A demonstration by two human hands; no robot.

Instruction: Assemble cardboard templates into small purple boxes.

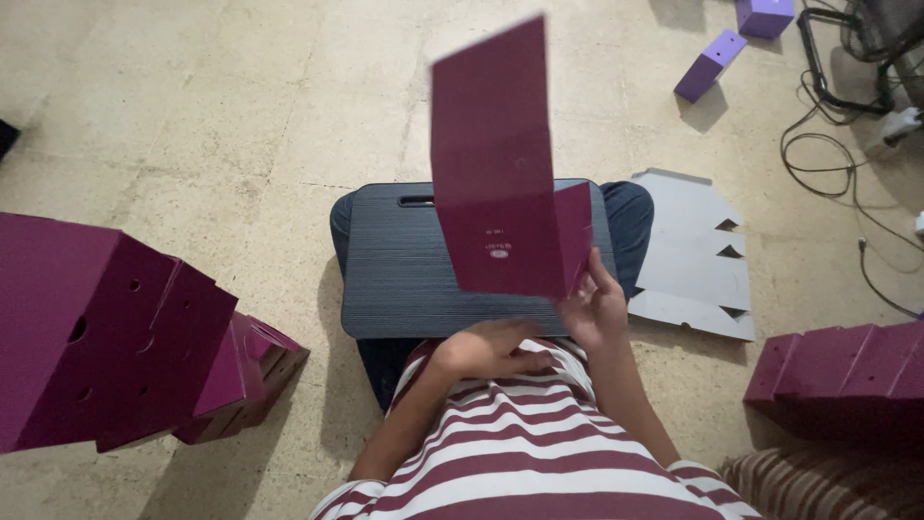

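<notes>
A single head-worn camera looks steeply down from above a seated person, close over the striped shirt, facing forward across the dark lap desk at frame centre. Beyond the lap desk, bare floor fills the top of the view. Left of it sit stacked maroon boxes, very near the lens; right of it, a flat grey cardboard sheet.

Flat maroon card box blank — upright over the lap desk, apparently partly folded.
</notes>
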